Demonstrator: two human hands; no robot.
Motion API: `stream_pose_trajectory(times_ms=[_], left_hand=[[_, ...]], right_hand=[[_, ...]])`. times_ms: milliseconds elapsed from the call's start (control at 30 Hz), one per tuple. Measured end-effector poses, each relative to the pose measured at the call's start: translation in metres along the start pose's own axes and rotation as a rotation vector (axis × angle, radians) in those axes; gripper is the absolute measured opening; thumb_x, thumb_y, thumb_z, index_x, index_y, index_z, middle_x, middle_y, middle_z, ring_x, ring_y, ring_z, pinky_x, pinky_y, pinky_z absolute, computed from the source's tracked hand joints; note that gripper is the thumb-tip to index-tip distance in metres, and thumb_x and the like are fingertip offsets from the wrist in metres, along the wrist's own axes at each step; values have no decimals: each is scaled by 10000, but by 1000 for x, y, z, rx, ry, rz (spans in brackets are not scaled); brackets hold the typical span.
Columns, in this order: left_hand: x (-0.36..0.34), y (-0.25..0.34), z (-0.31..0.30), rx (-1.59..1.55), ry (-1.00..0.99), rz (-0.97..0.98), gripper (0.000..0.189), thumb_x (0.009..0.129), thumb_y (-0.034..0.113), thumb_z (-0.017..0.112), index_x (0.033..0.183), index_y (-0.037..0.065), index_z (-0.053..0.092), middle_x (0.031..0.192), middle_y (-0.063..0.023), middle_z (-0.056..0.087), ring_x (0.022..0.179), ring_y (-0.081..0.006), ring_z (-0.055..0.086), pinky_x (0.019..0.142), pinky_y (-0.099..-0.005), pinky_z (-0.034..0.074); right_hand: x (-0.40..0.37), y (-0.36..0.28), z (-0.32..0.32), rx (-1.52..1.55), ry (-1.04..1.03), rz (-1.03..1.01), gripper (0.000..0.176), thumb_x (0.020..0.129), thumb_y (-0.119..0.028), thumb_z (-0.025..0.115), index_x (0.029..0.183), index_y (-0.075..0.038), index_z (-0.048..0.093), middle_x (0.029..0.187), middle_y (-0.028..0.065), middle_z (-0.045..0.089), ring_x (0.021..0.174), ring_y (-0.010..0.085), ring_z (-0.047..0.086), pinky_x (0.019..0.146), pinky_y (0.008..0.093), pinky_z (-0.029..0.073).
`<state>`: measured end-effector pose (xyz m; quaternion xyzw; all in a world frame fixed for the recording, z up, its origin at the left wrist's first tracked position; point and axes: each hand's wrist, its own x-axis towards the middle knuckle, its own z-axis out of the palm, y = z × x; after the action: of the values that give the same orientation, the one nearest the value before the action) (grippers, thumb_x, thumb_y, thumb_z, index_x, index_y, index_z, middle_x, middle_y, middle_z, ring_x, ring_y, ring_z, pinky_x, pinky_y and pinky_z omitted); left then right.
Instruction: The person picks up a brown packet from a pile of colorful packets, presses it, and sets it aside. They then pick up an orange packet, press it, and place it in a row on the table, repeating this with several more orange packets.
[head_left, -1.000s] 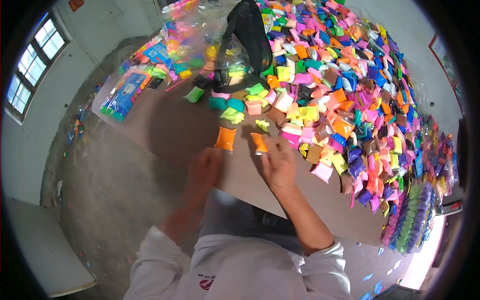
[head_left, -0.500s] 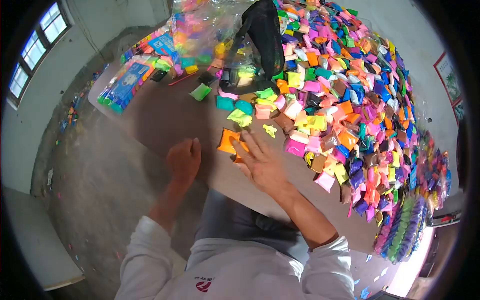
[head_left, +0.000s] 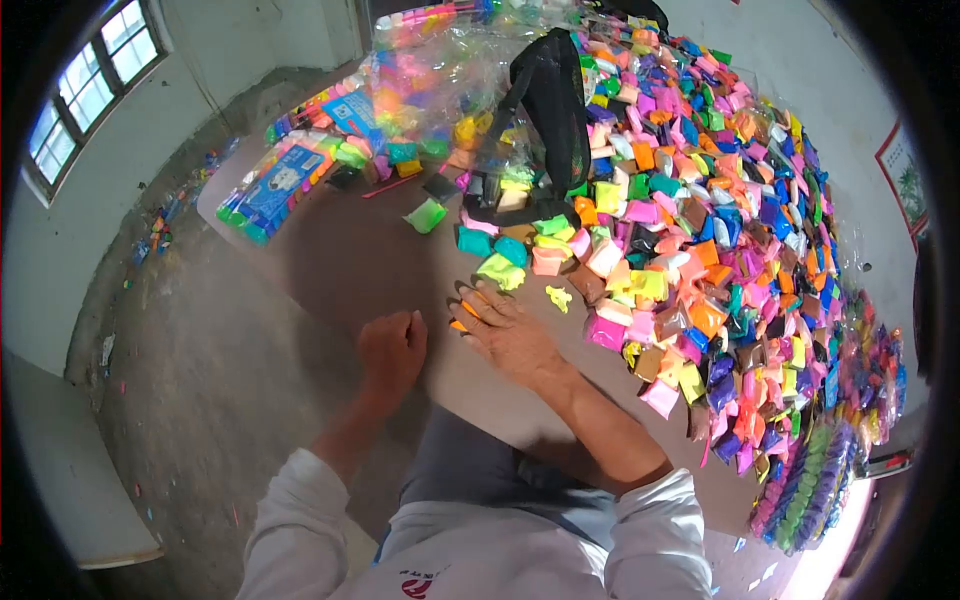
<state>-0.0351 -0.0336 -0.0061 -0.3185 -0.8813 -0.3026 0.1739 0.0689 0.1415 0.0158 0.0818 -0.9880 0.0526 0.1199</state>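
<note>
My right hand lies flat over a small orange packet, its fingers spread. Only bits of the orange show between and beside the fingers. To the left, my left hand rests in a loose fist near the table's front edge, with nothing visible in it. Just beyond the right hand sits a yellow-green lump, with teal packets behind it. A small yellow scrap lies to the right of these.
A large heap of colourful small packets covers the table's right side. At the back stands a black mesh bag beside clear plastic wrapping. Blue-labelled packs lie at the left edge of the brown tabletop.
My right hand has come further over the orange packet, covering most of it. The left fist stays closed by the table's edge. The whole view has shifted slightly.
</note>
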Motion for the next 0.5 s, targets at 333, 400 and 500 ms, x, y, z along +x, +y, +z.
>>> stream_pose_trajectory(times_ms=[333, 400, 500], left_hand=[[0, -1, 0, -15, 22, 30, 270, 830, 182, 558, 592, 72, 497, 566, -117, 522, 560, -312, 529, 547, -437, 382], [-2, -2, 3, -51, 11, 27, 268, 828, 176, 558, 589, 73, 496, 566, -119, 520, 559, -310, 528, 545, -434, 379], [-4, -4, 13, -151, 78, 15, 264, 819, 147, 555, 580, 58, 488, 558, -125, 511, 548, -309, 524, 532, -432, 368]], right_hand=[[81, -28, 54, 31, 353, 283, 391, 853, -237, 561, 1199, -57, 548, 1308, 123, 490, 1251, 289, 434, 950, 408, 415], [96, -31, 58, 11, 374, 330, 372, 858, -254, 560, 1168, -47, 564, 1287, 126, 504, 1249, 289, 432, 928, 410, 429], [104, -29, 57, -16, 324, 355, 414, 829, -220, 573, 1211, -62, 546, 1314, 167, 472, 1250, 311, 434, 944, 402, 422]])
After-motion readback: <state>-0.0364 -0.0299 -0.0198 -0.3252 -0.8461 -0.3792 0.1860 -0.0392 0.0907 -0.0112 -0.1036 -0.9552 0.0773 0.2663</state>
